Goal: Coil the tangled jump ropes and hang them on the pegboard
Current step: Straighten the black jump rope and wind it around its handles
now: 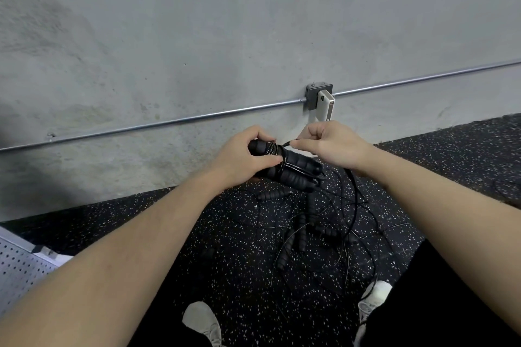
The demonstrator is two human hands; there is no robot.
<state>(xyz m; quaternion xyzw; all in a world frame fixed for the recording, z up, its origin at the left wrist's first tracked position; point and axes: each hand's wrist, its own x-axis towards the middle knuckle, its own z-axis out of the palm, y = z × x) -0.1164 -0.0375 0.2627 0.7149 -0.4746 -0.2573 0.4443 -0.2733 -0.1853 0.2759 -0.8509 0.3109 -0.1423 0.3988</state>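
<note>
Jump rope bundle point(284, 167): black, foam-handled, held above the floor just in front of the wall. The paired handles are gripped by the left hand point(242, 159), fingers curled over the top and thumb pressed against the wound turns of cord at the bundle's middle. A thin black cord end point(286, 144) is pinched between thumb and forefinger of the right hand point(328, 145), remaining fingers curled in; the cord is seen running from the pinch to the wrapped turns. A loose length of cord is seen trailing from below the right wrist down to the floor. Tangled ropes point(304, 228): several more black handles and cords, lying heaped on the speckled black rubber floor point(239, 262) directly beneath the hands. Two light shoes point(201, 321) are partly shown at the lower edge, either side of the heap. Perforated metal panel point(17, 270): lying at lower left. Grey concrete wall point(197, 22): crossed by a metal conduit point(169, 121) joined to a junction box point(315, 94), into which a white plug-in unit point(325, 105) is fitted.
</note>
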